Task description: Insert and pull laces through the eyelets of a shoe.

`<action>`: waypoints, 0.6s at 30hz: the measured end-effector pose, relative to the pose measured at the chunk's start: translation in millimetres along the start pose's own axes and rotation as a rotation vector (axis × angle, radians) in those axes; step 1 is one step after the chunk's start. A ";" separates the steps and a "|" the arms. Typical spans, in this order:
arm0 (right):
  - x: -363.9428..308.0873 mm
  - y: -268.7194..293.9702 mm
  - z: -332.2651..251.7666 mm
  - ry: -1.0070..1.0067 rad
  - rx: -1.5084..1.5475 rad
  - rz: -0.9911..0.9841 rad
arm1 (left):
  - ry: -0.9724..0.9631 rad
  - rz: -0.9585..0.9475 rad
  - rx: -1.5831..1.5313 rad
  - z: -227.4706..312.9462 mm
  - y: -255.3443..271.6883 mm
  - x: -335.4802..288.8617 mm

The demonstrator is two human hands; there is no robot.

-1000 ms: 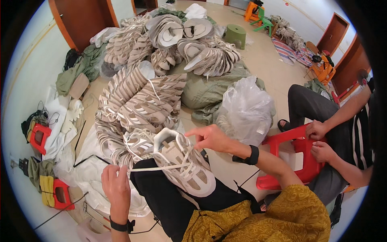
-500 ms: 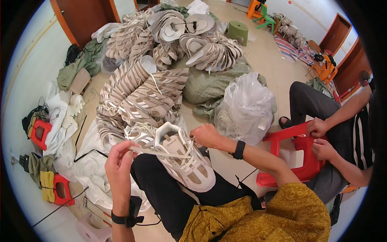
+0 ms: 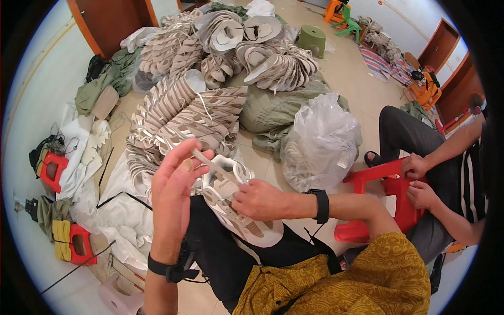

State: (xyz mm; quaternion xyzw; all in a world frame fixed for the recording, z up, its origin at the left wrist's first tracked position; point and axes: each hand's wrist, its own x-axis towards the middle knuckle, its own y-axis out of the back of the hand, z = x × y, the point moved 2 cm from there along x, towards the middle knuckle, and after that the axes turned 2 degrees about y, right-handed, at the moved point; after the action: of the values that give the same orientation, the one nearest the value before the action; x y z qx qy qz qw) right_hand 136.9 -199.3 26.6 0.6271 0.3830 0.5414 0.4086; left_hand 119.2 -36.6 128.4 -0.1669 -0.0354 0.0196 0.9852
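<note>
At frame centre, your right hand (image 3: 262, 199) pins the white-and-beige shoe (image 3: 239, 210) on your lap, fingers closed over it, while your left hand (image 3: 176, 181) pinches its white lace (image 3: 207, 160) taut. Pull harder and the lace may slip free. Shoe piles (image 3: 184, 115) lie beyond.

Shoe piles (image 3: 189, 115) crowd front (floor (image 3: 346, 79) probably free).

Your left hand (image 3: 176, 191) hid the near side of the shoe upper (image 3: 236, 207) and most of the lace (image 3: 207, 160) you pinched. At the right edge of the frame, the seated person (image 3: 446, 173) was cut off above the forearms. The contents of the clear plastic bag (image 3: 320, 142) were too blurred to tell.
</note>
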 end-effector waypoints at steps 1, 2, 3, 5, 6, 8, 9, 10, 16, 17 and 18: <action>-4.4 -4.4 2.4 -0.037 -0.071 -0.001 | 0.003 -0.020 -0.022 0.1 -3.7 0.6; -5.5 -5.4 3.2 -0.071 -0.139 -0.002 | 0.000 -0.016 -0.020 -0.5 -4.6 0.5; -4.7 -6.5 1.8 -0.067 -0.137 -0.001 | 0.009 -0.005 -0.003 -2.1 -4.9 0.8; -0.7 -8.5 -1.0 -0.101 -0.186 -0.058 | 0.020 0.004 0.015 -5.1 -3.6 0.7; 1.1 -8.8 -1.4 -0.103 -0.186 -0.058 | 0.017 0.007 0.015 -6.5 -1.3 -0.4; 5.8 -7.7 -1.7 -0.079 -0.099 -0.079 | 0.014 0.009 0.015 -8.8 2.6 -2.4; 7.0 -3.5 -3.1 -0.079 -0.100 -0.079 | 0.023 0.020 0.026 -9.9 4.8 -3.6; 7.6 4.1 -6.9 -0.036 -0.062 -0.001 | 0.032 0.032 0.037 -10.9 7.0 -3.7; 8.1 8.7 -34.1 0.065 0.136 -0.027 | 0.069 0.105 -0.017 -18.1 21.4 -3.4; 9.1 8.8 -34.3 -0.011 0.230 -0.092 | 0.069 0.104 -0.019 -18.8 24.5 -3.6; 7.7 13.6 -34.4 -0.013 0.228 -0.094 | 0.068 0.102 -0.025 -20.1 28.3 -4.4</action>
State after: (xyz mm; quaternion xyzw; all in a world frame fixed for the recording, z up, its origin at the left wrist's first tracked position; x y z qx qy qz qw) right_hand 104.2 -193.9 44.8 0.6543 0.4685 0.4704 0.3620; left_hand 115.6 -16.7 99.8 -0.1814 0.0064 0.0639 0.9813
